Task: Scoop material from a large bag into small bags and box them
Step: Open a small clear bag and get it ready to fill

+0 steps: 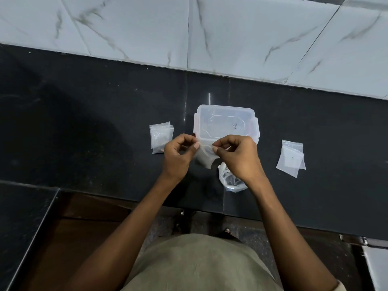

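Both hands pinch small bag, top edge horizontal, mouth upward.

A small clear zip bag hangs between the two hands, its top edge pinched at either end by the left hand and the right hand; its lower part sags and looks lightly filled. Just behind it stands a clear plastic box with clip flaps on its sides; whether a lid is on it cannot be told. Left of the box, filled small bags lie stacked flat on the dark worktop. Well to the right lie flat, empty small bags, overlapping. The large bag, crumpled clear plastic, sits under the right wrist, near the worktop's front edge.
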The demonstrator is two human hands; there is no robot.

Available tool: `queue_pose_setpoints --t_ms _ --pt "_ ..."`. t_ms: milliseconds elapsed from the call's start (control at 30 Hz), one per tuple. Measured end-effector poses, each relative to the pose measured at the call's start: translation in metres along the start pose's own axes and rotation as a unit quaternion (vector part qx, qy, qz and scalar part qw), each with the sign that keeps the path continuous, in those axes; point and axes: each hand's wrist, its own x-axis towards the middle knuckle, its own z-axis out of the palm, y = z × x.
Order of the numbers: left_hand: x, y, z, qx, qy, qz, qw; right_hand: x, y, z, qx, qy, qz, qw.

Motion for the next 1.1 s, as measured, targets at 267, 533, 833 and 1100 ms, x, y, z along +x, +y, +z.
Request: queue_pose_setpoints --t_ms 267,533,833,1100 --pt "0.003 0.006 0.003 -0.031 0.036 -0.028 0.998 -0.004 0.004 0.011 -0.067 -0.005 -0.099 0.993" --pt "0.000 0.006 0.011 -0.010 0.029 -0.022 0.999 0.004 -0.002 0.006 -0.141 -0.015 -0.141 0.980" --pt "-0.003 0.012 0.023 0.018 -0.004 -0.021 1.000 0.017 0.008 0.003 -0.121 -0.033 -0.184 0.975" --pt "-0.004 0.018 0.024 0.030 -0.004 -0.038 0.999 0.016 0.011 -0.006 -0.095 -0.070 -0.181 0.976"
